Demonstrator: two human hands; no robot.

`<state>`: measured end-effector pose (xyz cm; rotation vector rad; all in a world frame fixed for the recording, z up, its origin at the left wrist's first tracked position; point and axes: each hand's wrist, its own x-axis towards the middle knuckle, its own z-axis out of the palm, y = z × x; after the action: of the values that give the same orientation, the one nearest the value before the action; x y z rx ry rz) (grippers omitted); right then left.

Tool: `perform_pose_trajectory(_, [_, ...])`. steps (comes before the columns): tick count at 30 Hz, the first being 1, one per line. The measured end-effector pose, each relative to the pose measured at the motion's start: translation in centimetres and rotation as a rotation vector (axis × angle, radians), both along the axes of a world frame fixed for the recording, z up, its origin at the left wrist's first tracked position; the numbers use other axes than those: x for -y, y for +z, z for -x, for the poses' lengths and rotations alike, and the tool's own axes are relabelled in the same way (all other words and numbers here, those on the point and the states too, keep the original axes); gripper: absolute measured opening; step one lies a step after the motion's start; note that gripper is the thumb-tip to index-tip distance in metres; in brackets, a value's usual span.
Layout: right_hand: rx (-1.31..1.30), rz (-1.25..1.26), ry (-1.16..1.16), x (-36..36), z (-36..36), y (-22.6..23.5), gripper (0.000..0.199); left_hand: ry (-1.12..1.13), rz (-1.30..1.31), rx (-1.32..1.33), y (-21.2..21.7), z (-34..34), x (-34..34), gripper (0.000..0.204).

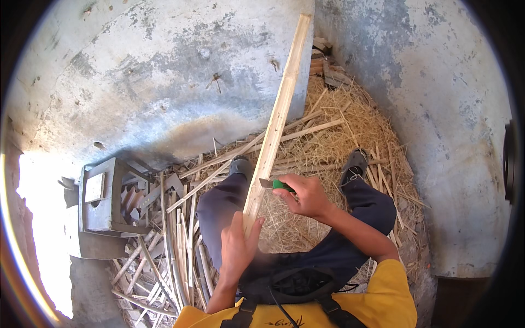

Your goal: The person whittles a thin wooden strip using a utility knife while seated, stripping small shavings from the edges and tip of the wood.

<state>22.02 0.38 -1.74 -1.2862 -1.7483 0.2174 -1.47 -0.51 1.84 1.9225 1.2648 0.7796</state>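
Note:
A long pale split bamboo strip (276, 117) runs from my lap up and away toward the wall. My left hand (238, 246) grips its near end above my left knee. My right hand (307, 194) holds a knife with a green handle (280, 185); its grey blade lies against the right edge of the strip. I sit with both legs in dark trousers stretched out and a dark bag in my lap.
Fine shavings and straw-like fibres (333, 136) cover the floor between and beyond my feet. Several cut bamboo strips (175, 240) lie piled at my left. A grey block-shaped mould (101, 199) stands at far left. Rough concrete walls (164, 71) close in ahead and right.

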Motion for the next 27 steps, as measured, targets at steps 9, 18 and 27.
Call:
perform_pose_trajectory(9, [0.028, -0.007, 0.036, -0.2, -0.2, 0.1, 0.024, 0.002, -0.001, -0.007, -0.4, 1.1, 0.8, 0.034])
perform_pose_trajectory(18, [-0.057, -0.020, -0.061, -1.3, -1.4, -0.7, 0.029, -0.027, 0.065, -0.040, 0.5, 1.7, 1.6, 0.033])
perform_pose_trajectory(27, [-0.039, -0.055, -0.101, -4.0, -5.2, -1.4, 0.035, -0.021, 0.091, -0.036, -0.2, 3.8, 3.5, 0.037])
